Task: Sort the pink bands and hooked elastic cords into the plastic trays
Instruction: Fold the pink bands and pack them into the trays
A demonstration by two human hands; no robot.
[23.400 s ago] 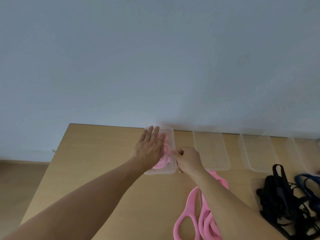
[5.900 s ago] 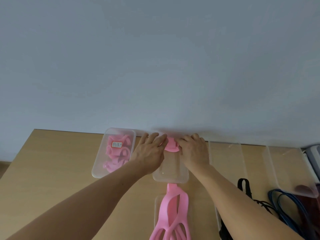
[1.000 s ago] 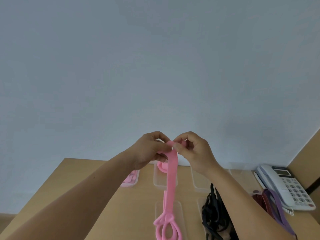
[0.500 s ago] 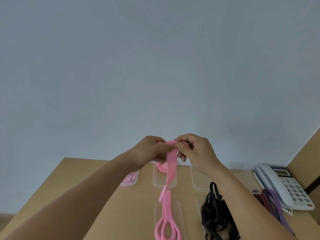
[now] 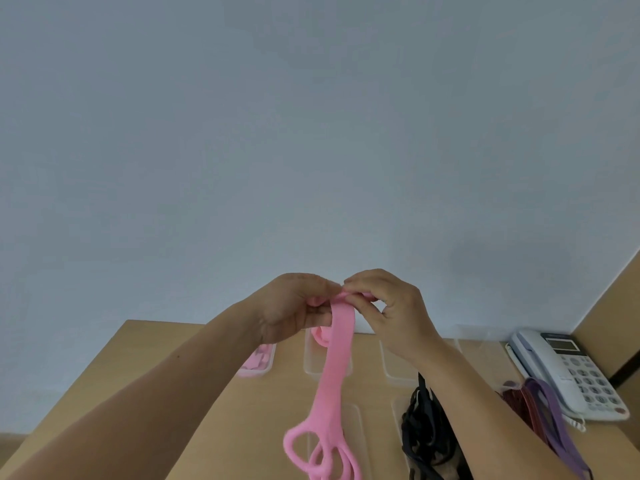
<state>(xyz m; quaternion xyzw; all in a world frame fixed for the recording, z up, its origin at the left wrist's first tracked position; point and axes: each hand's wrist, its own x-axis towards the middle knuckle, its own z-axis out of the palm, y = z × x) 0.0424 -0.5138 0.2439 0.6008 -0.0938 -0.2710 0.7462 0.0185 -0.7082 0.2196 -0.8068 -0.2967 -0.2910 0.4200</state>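
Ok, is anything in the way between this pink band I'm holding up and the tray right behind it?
Nothing visible does. The left hand and right hand pinch the pink band above the table; the tray lies open below and behind it, with a coiled band at its far end.

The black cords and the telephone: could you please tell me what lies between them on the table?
In the head view, red cords and purple cords lie between them on the table; the right forearm crosses above that stretch.
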